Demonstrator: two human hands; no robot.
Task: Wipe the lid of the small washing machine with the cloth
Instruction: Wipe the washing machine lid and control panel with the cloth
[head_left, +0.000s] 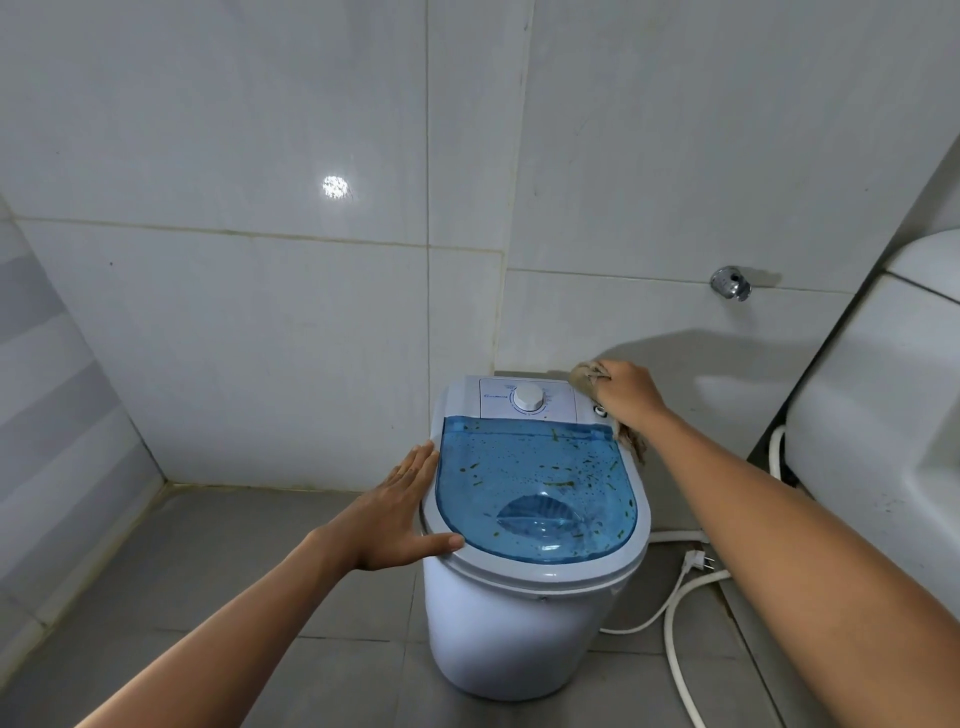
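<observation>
A small washing machine (524, 613) stands on the grey tiled floor (218, 597), its smooth white plastic tub tapering slightly downward. Beside its base on the right lie a white hose (675, 639) and a power plug (693, 561).

The lid (535, 493) on top is translucent blue plastic in a pale grey rim, D-shaped: its rounded end points toward the person, its straight edge lies at the far side, so its long axis runs near to far. Dark greenish specks and smears dot the glossy surface.

The left hand (400, 514) lies open and flat against the lid's left rim, fingers extended, thumb resting on the near-left rim.

Beyond the lid, a white control panel carries a round ribbed dial (529, 398). At the panel's right corner the right hand (626, 392) is closed around a crumpled beige cloth (583, 376), which also hangs out below the wrist.

Behind, glossy white wall tiles hold a chrome tap (731, 283).
</observation>
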